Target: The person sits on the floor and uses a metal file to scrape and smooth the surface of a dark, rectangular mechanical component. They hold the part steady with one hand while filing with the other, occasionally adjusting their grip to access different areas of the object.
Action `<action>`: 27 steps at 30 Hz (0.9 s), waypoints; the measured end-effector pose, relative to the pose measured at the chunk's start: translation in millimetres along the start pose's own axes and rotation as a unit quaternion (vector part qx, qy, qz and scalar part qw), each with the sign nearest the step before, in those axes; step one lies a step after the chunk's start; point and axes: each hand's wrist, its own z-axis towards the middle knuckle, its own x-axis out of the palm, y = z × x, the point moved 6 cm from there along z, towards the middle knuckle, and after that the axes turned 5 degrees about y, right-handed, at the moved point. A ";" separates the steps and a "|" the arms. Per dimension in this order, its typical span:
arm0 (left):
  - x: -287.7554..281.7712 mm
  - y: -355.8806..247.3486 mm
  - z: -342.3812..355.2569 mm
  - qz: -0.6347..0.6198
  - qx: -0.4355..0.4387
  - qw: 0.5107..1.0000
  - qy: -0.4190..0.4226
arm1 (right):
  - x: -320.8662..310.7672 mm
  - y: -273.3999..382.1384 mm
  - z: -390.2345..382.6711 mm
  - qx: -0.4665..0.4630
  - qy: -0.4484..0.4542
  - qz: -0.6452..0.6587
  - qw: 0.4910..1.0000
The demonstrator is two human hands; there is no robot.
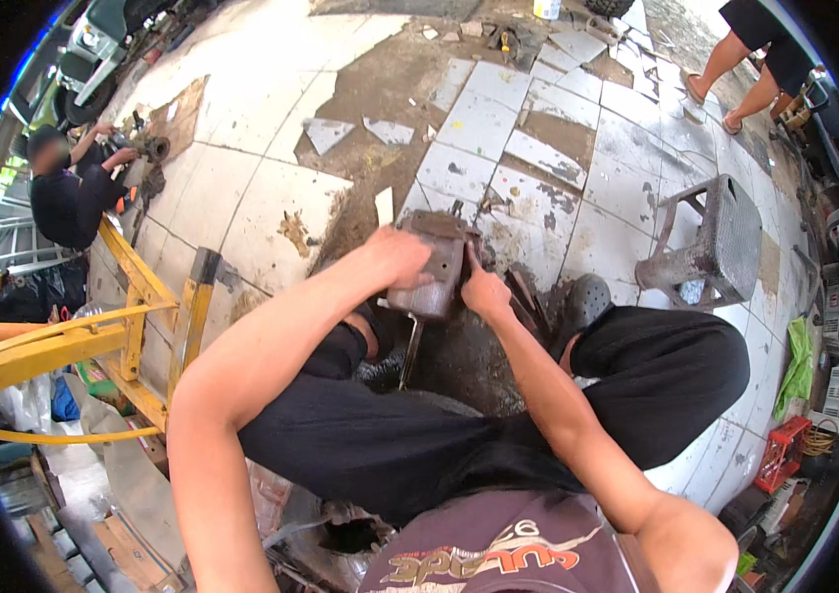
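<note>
Between my knees, low over the dirty floor, is a worn grey metal part [421, 289] with a small hole in its face and a bracket at its top. My left hand [397, 257] grips its upper left side. My right hand [486, 291] holds its right edge, index finger reaching up along the bracket. A shiny metal rod [410, 350] stands out below the part. Dark flat pieces [528, 311] lie right of my right hand. The undersides of both hands' fingers are partly hidden.
A yellow metal frame [123, 341] is close on my left; beyond it a person [68, 183] sits working on parts. A grey stool [711, 247] and red crate [783, 455] are on my right. Another person's legs [736, 69] stand upper right. Broken tiles [388, 133] cover the floor ahead.
</note>
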 end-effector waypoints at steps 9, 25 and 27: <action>25.4 4.3 23.2 0.014 0.019 1.000 0.017 | 9.0 -1.5 -3.5 0.011 -0.004 0.003 1.000; 10.5 12.3 6.3 -0.021 0.020 1.000 -0.011 | 20.0 1.8 -8.1 -0.004 -0.055 -0.068 0.996; 2.5 15.4 2.1 -0.014 0.017 1.000 -0.019 | 29.2 9.8 -32.7 0.023 -0.048 -0.105 0.993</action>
